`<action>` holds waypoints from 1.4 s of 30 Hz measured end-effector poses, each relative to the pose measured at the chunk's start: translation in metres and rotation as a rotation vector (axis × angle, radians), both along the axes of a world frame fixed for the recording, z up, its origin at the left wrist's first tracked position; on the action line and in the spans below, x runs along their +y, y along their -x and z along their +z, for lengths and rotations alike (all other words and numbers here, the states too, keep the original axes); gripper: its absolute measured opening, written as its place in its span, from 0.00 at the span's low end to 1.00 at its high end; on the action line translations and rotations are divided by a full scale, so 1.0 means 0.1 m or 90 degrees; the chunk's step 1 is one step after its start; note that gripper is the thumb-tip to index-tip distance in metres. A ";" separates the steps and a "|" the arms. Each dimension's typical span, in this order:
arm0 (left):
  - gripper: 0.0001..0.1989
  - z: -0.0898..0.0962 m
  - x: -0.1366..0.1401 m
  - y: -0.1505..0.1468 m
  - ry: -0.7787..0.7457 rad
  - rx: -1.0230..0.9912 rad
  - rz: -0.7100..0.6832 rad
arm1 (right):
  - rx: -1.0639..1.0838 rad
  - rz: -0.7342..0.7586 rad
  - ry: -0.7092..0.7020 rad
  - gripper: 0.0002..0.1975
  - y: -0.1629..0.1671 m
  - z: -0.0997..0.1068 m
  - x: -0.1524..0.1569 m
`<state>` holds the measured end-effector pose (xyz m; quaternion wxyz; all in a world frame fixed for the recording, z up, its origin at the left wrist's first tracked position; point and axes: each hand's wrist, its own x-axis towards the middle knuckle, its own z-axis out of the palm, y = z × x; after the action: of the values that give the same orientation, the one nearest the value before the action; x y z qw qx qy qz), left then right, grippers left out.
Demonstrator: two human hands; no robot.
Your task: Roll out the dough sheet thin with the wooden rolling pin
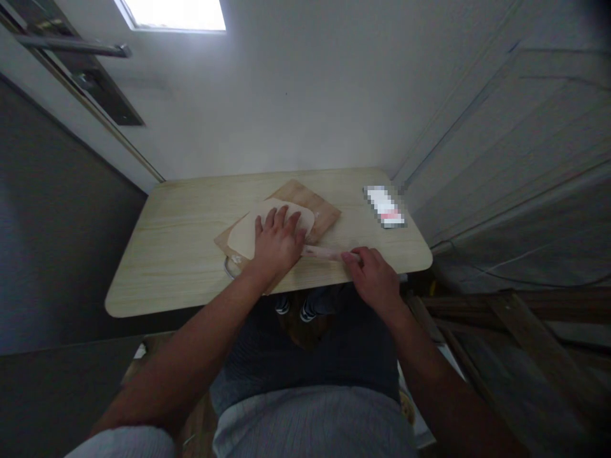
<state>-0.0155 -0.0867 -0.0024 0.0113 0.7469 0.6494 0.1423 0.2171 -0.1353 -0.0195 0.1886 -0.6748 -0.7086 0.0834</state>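
Observation:
A pale, flat sheet of dough [245,233] with rounded edges lies on a wooden cutting board [327,213], which sits at an angle on the table. My left hand [279,240] rests flat on the dough, fingers spread. My right hand [372,273] is closed around the right end of a pale, narrow stick-like tool [327,252]; its exact kind is unclear. The tool's other end reaches the board's near right side beside my left hand, which partly hides it. White flour-like specks show on the board near the dough's edges.
The light wooden table [157,254] stands against a white door with a metal handle [76,46]. A phone [384,207] with a blurred screen lies at the right. A metal loop [228,268] shows at the board's near left side. Wooden beams [477,305] stand low on the right.

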 end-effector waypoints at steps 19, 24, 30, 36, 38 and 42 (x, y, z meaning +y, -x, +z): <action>0.25 -0.06 -0.03 0.03 -0.044 -0.002 -0.046 | 0.002 -0.003 -0.104 0.20 0.10 -0.10 -0.04; 0.24 -0.07 0.37 0.02 -0.079 -0.028 -0.165 | 0.071 0.038 -0.023 0.20 0.19 -0.01 -0.38; 0.24 -0.05 0.66 -0.10 -0.061 -0.040 -0.297 | 0.253 0.019 0.151 0.21 0.36 0.00 -0.73; 0.22 -0.01 0.82 -0.35 -0.055 -0.096 -0.272 | 0.340 -0.001 0.245 0.23 0.41 0.01 -0.77; 0.24 0.02 0.85 -0.42 -0.068 -0.142 -0.259 | 0.361 -0.010 0.261 0.24 0.40 0.02 -0.78; 0.29 0.08 0.89 -0.54 -0.071 -0.181 -0.259 | 0.418 -0.002 0.289 0.24 0.39 0.01 -0.80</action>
<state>0.0384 0.0024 0.0060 0.0894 0.8342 0.4688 0.2762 0.1785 -0.2157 -0.0185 0.2514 -0.6377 -0.5731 0.4491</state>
